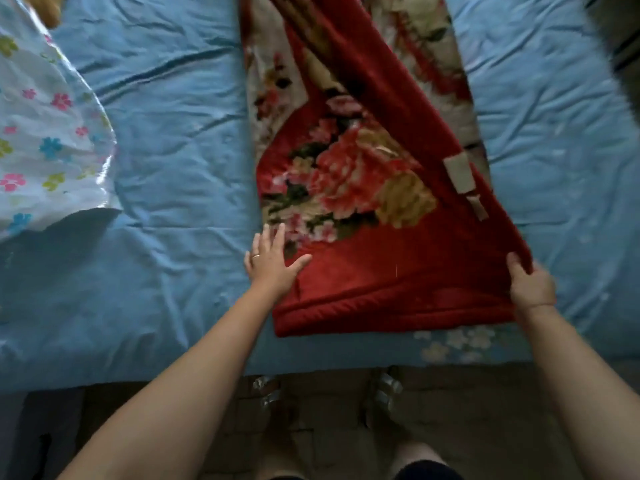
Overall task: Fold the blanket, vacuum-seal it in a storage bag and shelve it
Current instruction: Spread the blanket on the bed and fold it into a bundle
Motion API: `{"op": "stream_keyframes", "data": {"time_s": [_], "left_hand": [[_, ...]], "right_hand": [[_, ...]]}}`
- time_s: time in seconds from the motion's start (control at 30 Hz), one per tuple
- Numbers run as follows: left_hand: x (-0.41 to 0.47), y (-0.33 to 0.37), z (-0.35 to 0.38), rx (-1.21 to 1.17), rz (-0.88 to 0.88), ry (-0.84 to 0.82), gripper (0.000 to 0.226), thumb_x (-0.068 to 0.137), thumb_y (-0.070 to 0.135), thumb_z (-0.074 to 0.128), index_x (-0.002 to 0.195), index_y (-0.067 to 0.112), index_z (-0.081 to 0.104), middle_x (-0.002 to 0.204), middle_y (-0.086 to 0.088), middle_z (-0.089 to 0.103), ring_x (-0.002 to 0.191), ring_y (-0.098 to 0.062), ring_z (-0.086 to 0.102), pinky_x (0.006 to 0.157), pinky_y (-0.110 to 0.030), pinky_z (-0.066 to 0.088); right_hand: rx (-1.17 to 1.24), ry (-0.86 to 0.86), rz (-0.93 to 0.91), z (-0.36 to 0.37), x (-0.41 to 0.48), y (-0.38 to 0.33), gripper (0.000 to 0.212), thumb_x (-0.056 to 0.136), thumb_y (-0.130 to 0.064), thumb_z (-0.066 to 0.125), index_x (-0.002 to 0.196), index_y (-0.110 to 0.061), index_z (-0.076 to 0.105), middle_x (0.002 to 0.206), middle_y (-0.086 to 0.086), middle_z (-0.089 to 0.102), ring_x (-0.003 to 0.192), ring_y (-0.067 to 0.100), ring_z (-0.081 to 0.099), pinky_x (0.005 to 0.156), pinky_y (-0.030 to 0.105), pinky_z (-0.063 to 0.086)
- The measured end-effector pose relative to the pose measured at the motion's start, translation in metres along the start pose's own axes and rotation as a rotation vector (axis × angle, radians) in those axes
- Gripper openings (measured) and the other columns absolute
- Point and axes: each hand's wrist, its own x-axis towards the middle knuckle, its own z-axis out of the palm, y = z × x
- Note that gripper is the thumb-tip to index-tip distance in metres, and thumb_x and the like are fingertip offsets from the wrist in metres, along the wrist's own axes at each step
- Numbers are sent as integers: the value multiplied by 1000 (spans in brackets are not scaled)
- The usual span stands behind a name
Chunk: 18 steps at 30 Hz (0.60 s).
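Observation:
A red blanket (363,188) with a pink and cream flower pattern lies in a long folded strip on the blue bed, running from the near edge to the top of the view. My left hand (272,261) rests flat with spread fingers on its near left edge. My right hand (530,282) grips the near right corner, fingers curled round the fabric and lifting it a little. A pale label (460,174) is sewn near the right edge. The clear storage bag (45,133), printed with small coloured flowers, lies on the bed at the far left.
The blue bed sheet (173,168) is wrinkled and stretches across the whole view. Its near edge runs along the bottom, above a tiled floor (329,427) where my feet stand. A tan object (48,8) shows at the top left corner.

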Motion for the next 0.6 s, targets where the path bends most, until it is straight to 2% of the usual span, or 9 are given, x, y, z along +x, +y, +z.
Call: {"op": "stream_keyframes", "data": {"time_s": [0.07,0.1,0.17,0.27,0.33,0.43,0.53,0.6], "left_hand": [[-2,24,39,3,-87,-74,89,87,64,51,155,31,3,164,-2,-6,151,-27,2,120,-47,8],[-4,31,56,-10,-140,-92,92,87,64,52,155,31,1,164,-2,-10,151,-28,1,120,-49,9],[-8,41,81,-30,-246,-50,96,85,62,57,155,30,-1,164,-1,-12,150,-30,3,118,-51,14],[-7,36,90,-139,-366,88,102,84,54,66,156,23,2,163,-12,6,146,-35,20,116,-50,23],[-3,27,92,-297,-442,127,98,84,47,70,154,9,13,156,-21,25,142,-37,31,115,-46,27],[-5,5,91,-451,-555,84,77,83,51,69,134,-4,49,136,-26,53,125,-39,51,107,-44,40],[-19,-3,90,-555,-588,26,63,86,49,67,123,-2,61,122,-23,63,112,-38,60,99,-46,48],[-25,-5,91,-528,-538,42,52,90,41,65,121,-2,63,118,-23,65,108,-38,61,96,-44,49]], "right_hand": [[-128,-13,135,-18,27,52,41,99,-27,53,115,9,63,102,25,63,108,42,59,88,42,43],[-198,-59,174,-18,35,71,42,99,-26,53,114,12,62,107,31,63,110,47,57,90,43,42],[-288,-145,175,-13,49,92,42,98,-26,55,113,13,62,113,35,62,111,48,56,93,44,41],[-404,-235,131,-11,67,92,45,95,-31,59,115,8,64,116,31,63,111,44,57,92,41,42],[-413,-249,105,-14,77,87,47,90,-35,65,116,4,63,118,26,64,111,41,58,93,41,43],[-376,-227,16,-19,83,77,52,88,-40,66,121,0,60,119,21,64,114,38,57,92,39,43],[-350,-222,-144,-28,89,71,34,92,-33,63,102,-1,67,104,23,68,101,39,61,79,37,42],[-296,-167,-216,-42,93,81,29,91,-28,64,97,0,68,98,23,69,95,40,63,78,40,45]]}}
